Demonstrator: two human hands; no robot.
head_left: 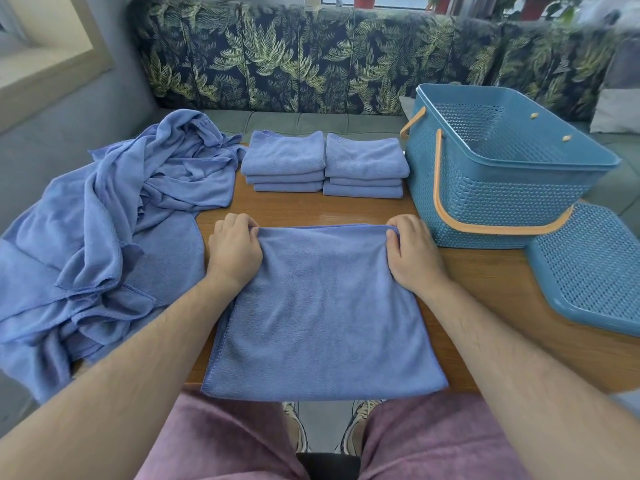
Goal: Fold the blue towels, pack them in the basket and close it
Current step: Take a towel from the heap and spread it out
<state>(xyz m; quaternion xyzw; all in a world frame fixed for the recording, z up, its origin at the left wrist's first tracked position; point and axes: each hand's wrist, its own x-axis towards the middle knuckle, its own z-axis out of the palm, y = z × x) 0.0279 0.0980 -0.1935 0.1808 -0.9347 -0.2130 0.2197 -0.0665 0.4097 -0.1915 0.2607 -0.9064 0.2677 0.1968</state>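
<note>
**Both hands grip the far edge of a blue towel**

Maroon shorts (214, 441) and two bare forearms fill the bottom of the view. Between the arms a blue towel (322, 313) lies flat on the wooden table (485, 289), smooth, its near edge drooping over the table's rim. The left hand (233, 249) and right hand (414, 252) each curl around a far corner, fingers tucked under the cloth and hidden.

Beyond the hands stand two stacks of folded towels (284, 162), three in each. Left of the left hand sprawls a crumpled pile of unfolded towels (104, 237), cut off by the frame. Right of the right hand sits the open blue basket (485, 188) with orange handles, its lid (588, 271) lying beside it, partly out of view.
</note>
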